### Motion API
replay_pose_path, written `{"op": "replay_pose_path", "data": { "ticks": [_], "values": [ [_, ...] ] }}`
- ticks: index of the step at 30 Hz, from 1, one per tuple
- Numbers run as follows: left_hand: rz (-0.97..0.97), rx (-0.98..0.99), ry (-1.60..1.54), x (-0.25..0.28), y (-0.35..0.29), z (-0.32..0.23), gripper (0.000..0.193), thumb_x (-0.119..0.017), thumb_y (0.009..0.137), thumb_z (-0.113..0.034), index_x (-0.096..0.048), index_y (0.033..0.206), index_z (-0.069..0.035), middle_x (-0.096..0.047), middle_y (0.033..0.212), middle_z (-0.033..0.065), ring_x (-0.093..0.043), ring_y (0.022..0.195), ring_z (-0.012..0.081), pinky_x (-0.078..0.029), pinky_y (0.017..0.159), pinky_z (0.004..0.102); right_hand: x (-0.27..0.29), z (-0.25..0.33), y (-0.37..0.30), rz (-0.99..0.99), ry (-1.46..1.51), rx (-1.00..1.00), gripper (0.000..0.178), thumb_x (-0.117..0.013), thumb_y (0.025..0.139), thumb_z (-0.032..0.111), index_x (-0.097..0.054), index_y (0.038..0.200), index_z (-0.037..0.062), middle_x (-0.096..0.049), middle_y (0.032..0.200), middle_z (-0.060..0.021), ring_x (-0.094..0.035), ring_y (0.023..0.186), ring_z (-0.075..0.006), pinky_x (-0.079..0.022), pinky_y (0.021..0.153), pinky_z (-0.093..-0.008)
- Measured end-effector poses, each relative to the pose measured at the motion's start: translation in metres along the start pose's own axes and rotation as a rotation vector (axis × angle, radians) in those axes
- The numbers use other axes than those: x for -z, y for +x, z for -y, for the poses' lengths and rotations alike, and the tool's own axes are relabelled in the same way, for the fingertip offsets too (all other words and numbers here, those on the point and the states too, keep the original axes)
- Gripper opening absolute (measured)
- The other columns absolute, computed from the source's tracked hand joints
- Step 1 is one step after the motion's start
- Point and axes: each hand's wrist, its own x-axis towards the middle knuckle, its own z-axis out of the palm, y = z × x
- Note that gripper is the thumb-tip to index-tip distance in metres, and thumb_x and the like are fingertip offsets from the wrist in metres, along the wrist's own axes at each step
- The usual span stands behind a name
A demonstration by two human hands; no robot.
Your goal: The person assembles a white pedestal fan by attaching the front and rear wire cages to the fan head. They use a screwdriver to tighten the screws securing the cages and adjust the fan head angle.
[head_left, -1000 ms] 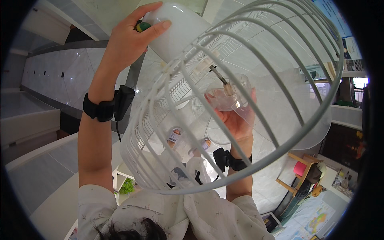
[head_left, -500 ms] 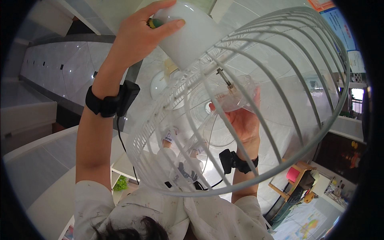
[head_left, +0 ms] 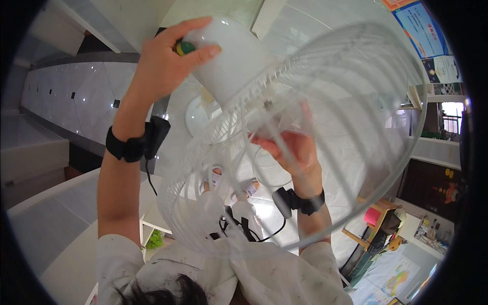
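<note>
My left hand [head_left: 170,63] is wrapped round the smooth white motor housing [head_left: 229,56] of a fan, thumb on one side and fingers on the other. A small green and yellow piece [head_left: 185,48] shows between its thumb and fingers. From the housing the white wire rear guard [head_left: 423,114] opens toward the right, its wires blurred by motion. Seen through those wires, my right hand [head_left: 297,155] has its fingers curled at a see-through fan blade [head_left: 291,123] near the shaft. The blade and the fingertips are smeared and partly hidden.
A round white base [head_left: 198,119] rests on the tiled floor beyond the guard. Below are my slippered feet [head_left: 251,188]. Black bands with cables circle both wrists. A green plant [head_left: 154,239] sits on a shelf at lower left; a wooden stand [head_left: 373,223] is at right.
The housing and guard have shifted down and left with my left hand. My right hand has moved left and its fingers have curled in from a more open palm.
</note>
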Motion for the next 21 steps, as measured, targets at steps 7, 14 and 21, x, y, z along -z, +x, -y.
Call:
{"op": "replay_pose_path", "data": {
  "ticks": [7,14,21],
  "values": [
    [0.019,0.087,-0.048,-0.004,-0.004,-0.003,0.050,-0.073,0.074,-0.028,-0.058,0.118,-0.010,-0.060,0.089,0.0055,-0.055,0.070,0.0105,-0.047,0.062,0.0239,-0.007,-0.006,0.002,0.024,-0.039,-0.035,0.074,-0.036,0.088,0.059,-0.037,0.129,-0.0030,-0.049,0.118,-0.0288,-0.056,0.098,-0.0461,-0.055,0.079,-0.0435],
    [0.004,0.159,-0.202,-0.007,0.000,0.005,0.050,-0.073,0.075,-0.029,-0.058,0.119,-0.012,-0.056,0.080,0.0016,-0.051,0.060,0.0068,-0.044,0.050,0.0201,-0.017,-0.009,0.009,-0.128,-0.154,-0.019,0.091,-0.049,0.078,0.066,-0.036,0.119,-0.0147,-0.051,0.110,-0.0271,-0.055,0.100,-0.0437,-0.053,0.083,-0.0431],
    [-0.004,0.102,-0.176,-0.009,0.000,0.000,0.049,-0.073,0.075,-0.028,-0.058,0.119,-0.010,-0.056,0.088,0.0028,-0.050,0.060,0.0069,-0.044,0.050,0.0202,-0.010,-0.006,0.007,0.034,-0.271,0.112,0.072,-0.044,0.087,0.054,-0.031,0.134,-0.0002,-0.049,0.117,-0.0209,-0.058,0.098,-0.0354,-0.052,0.083,-0.0416]
  ]
}}
